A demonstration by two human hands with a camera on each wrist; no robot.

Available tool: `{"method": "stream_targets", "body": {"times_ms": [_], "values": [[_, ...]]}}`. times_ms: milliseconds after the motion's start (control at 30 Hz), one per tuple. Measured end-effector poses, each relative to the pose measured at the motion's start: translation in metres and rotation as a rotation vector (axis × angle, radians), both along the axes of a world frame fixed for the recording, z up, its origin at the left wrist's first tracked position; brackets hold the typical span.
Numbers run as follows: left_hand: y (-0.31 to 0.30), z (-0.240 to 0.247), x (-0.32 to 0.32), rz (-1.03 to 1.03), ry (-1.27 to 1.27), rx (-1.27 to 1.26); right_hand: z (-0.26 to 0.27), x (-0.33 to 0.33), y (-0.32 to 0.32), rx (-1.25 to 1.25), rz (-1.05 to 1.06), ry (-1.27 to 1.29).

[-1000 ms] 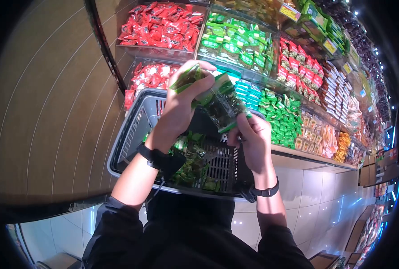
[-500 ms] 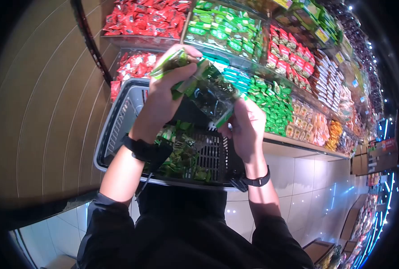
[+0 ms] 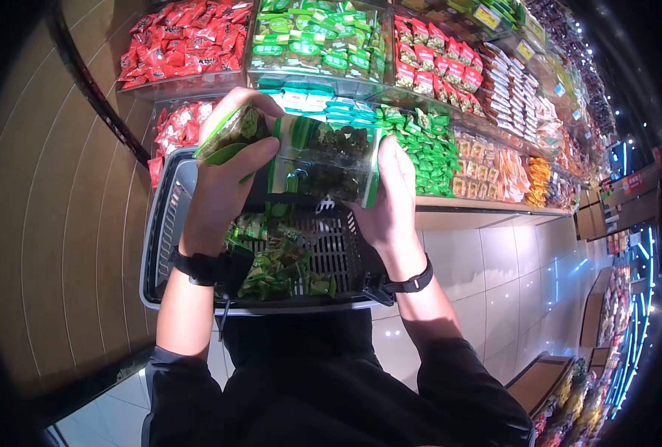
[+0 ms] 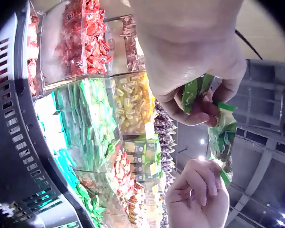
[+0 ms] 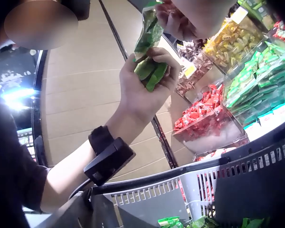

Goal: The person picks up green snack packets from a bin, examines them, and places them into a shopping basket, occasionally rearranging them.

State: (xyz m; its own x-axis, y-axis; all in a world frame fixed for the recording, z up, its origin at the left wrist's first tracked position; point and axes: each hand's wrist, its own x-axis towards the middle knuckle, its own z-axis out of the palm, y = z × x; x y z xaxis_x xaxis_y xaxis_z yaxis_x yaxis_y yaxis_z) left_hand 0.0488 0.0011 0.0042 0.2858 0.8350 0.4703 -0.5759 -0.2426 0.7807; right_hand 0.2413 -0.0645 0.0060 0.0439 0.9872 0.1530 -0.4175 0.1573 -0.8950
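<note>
In the head view a clear packet with green edges (image 3: 323,160) is held flat above the basket between both hands. My left hand (image 3: 223,175) grips a second green packet (image 3: 234,138) in its palm and pinches the left edge of the clear one. My right hand (image 3: 390,197) holds the clear packet's right edge, thumb on top. The right wrist view shows my left hand (image 5: 147,90) curled round the folded green packet (image 5: 152,73). In the left wrist view the clear packet (image 4: 223,137) spans both hands; the right hand (image 4: 197,194) has curled fingers.
A grey basket (image 3: 152,261) with several green packets (image 3: 275,268) inside stands below the hands. Shelf bins beyond hold red packets (image 3: 186,45), green packets (image 3: 316,45) and other snacks. A brown panelled surface (image 3: 55,223) is at the left, tiled floor (image 3: 472,276) at the right.
The clear packet has turned from slanted to nearly level, its broad face towards the head camera. Both hands, the basket and the shelves have shifted left in the head view.
</note>
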Motion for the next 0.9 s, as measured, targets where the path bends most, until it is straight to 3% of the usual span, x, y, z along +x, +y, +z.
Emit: {"method": "stream_targets", "body": {"times_ms": [267,367,500,567,600,667,733,800,867,900], "values": [[0.001,-0.004,-0.001,-0.050,-0.010,-0.058,0.000,0.004,-0.001,-0.035,-0.014,-0.067],[0.001,0.000,-0.003,-0.064,-0.027,-0.075,-0.001,0.002,0.000,-0.034,0.032,0.015],[0.003,-0.001,0.001,0.049,-0.043,-0.028,-0.002,0.001,0.002,0.051,0.104,-0.033],[0.005,0.000,-0.003,-0.158,-0.213,-0.199,0.009,-0.009,-0.003,0.057,0.124,-0.048],[0.006,-0.002,-0.007,-0.153,-0.208,-0.202,0.007,-0.010,-0.002,0.054,0.128,-0.042],[0.010,-0.006,-0.015,-0.227,-0.115,-0.181,0.000,-0.009,0.002,0.039,0.038,0.014],[0.001,0.000,-0.012,-0.143,-0.019,-0.119,0.000,0.002,0.007,0.178,0.048,0.033],[-0.004,-0.010,-0.005,-0.089,0.010,-0.168,0.008,-0.003,0.005,0.031,-0.130,0.133],[-0.001,-0.001,-0.010,-0.150,0.363,0.038,0.002,0.014,0.005,-0.025,0.136,0.295],[-0.002,0.003,-0.009,-0.194,0.421,0.045,0.006,0.013,0.004,-0.032,0.155,0.338]]}}
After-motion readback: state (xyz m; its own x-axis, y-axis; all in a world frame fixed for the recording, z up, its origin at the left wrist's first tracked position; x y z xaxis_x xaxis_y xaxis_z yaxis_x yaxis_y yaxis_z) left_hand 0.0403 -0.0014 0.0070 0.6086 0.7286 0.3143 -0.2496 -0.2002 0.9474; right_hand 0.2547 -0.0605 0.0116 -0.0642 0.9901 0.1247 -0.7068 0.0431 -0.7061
